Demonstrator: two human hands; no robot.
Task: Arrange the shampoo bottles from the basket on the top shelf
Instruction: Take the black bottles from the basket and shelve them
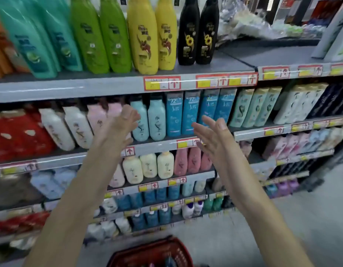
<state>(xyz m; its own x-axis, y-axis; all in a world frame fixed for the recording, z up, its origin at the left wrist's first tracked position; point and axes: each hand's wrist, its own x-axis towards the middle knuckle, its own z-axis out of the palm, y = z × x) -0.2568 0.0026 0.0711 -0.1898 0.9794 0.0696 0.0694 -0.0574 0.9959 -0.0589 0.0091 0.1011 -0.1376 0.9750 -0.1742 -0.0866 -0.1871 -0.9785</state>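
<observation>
Supermarket aisle, tiered grey shelving. Top shelf (pixel 234 61) carries upright bottles grouped by colour, labels outward: teal bottles (pixel 38 39), green bottles (pixel 101 35), yellow bottles (pixel 151 35), black bottles (pixel 197 31). The grouping probably keeps each variant over its price tag. A bare stretch of shelf lies just right of the black pair, likely the next slot. Left hand (pixel 118 130) and right hand (pixel 215 139) are both raised in front of the second shelf, palms roughly facing, fingers (pixel 203 126) spread and released, grasping nothing. Shelved bottles stand above the fingers, apart from them, no contact. Red basket (pixel 153 249) sits on the floor between the forearms, well below both hands. Its contents are cut off by the frame edge, so I cannot tell what remains.
</observation>
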